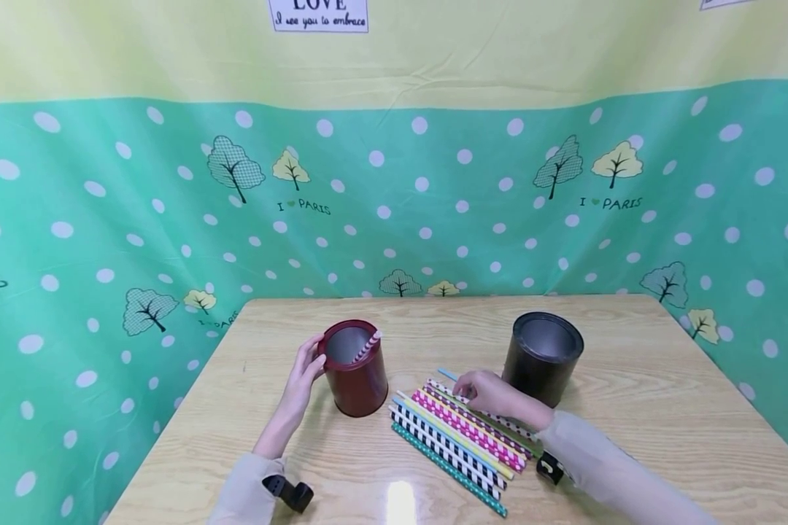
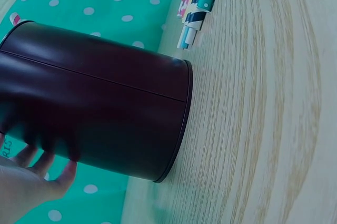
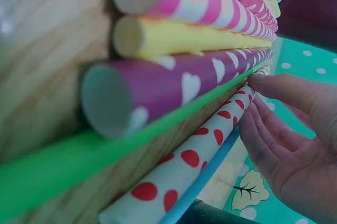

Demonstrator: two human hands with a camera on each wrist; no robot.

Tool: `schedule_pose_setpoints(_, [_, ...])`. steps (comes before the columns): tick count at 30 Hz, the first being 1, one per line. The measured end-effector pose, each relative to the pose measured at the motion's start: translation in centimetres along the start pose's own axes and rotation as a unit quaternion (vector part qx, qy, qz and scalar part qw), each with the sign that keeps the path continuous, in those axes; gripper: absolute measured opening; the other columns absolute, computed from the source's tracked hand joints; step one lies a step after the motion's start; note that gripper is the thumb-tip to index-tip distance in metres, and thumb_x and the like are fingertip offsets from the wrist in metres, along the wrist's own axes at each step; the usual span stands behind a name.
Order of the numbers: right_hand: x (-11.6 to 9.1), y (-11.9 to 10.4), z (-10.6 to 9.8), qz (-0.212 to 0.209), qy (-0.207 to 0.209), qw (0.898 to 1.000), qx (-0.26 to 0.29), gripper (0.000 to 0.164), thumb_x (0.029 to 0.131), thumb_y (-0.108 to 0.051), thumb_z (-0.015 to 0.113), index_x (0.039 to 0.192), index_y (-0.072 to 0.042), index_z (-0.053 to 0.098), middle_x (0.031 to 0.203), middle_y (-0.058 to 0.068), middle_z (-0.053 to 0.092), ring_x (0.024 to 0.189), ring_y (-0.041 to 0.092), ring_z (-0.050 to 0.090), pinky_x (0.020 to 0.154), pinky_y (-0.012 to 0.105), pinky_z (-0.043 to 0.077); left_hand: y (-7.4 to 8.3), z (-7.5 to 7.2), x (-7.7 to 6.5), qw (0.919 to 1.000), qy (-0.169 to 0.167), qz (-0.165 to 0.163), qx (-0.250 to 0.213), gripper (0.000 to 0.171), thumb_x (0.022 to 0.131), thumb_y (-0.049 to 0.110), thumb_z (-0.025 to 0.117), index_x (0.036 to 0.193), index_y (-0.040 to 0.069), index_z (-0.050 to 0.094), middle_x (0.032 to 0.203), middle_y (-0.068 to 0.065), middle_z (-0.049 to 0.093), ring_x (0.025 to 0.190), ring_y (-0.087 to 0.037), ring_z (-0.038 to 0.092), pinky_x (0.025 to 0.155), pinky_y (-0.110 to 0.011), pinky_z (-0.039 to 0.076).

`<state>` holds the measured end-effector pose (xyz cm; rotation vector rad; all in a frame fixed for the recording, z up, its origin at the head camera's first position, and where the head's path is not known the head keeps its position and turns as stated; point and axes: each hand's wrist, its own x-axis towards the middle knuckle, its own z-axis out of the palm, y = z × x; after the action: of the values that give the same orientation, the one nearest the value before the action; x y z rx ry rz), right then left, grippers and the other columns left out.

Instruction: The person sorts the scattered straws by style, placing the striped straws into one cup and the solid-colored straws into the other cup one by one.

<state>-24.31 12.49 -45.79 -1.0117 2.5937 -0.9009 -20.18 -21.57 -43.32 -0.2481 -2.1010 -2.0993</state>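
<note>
At the left of the head view, my left hand [image 1: 305, 372] holds the upper left side of a dark red can [image 1: 360, 390]. Its fingertips lie against the wall near the rim. The can stands upright, and one pink-and-white striped straw [image 1: 368, 345] leans inside it. My right hand [image 1: 489, 395] is over a row of patterned paper straws [image 1: 449, 437] on the table. Between thumb and fingers it pinches a white straw with red dots [image 3: 190, 158], near its far end. A blue straw [image 3: 208, 168] and a green straw [image 3: 174, 116] lie beside that one.
An upright black can [image 1: 543, 364] stands just behind my right forearm, its mouth facing up. The straws lie slantwise on the wooden table [image 1: 341, 467]. A green dotted curtain [image 1: 446, 204] hangs behind the table's far edge.
</note>
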Motion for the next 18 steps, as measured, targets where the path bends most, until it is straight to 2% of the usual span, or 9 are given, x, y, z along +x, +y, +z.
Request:
schedule_pose_setpoints(12, [0.1, 0.2, 0.1, 0.028, -0.01, 1.0, 0.008, 0.024, 0.075, 0.003, 0.061, 0.098, -0.002, 0.061, 0.073, 0.001, 0.056, 0.06, 0.008, 0.047, 0.052, 0.022, 0.04, -0.2, 0.1, -0.1, 1.0, 0.001, 0.001, 0.003, 0.043, 0.095, 0.015, 0.037, 0.134, 0.002, 0.027, 0.133, -0.019, 0.032, 0.115, -0.015, 0.034, 0.083, -0.018, 0.036])
schedule_pose_setpoints(18, [0.0, -0.6, -0.8, 0.039, 0.007, 0.998, 0.049, 0.031, 0.073, 0.006, 0.059, 0.103, -0.002, 0.058, 0.074, 0.002, 0.053, 0.062, 0.011, 0.047, 0.051, 0.023, 0.041, -0.1, 0.1, 0.0, 1.0, 0.004, -0.001, 0.001, 0.043, 0.095, 0.015, 0.038, 0.134, 0.002, 0.027, 0.133, -0.019, 0.033, 0.114, -0.012, 0.034, 0.083, -0.018, 0.035])
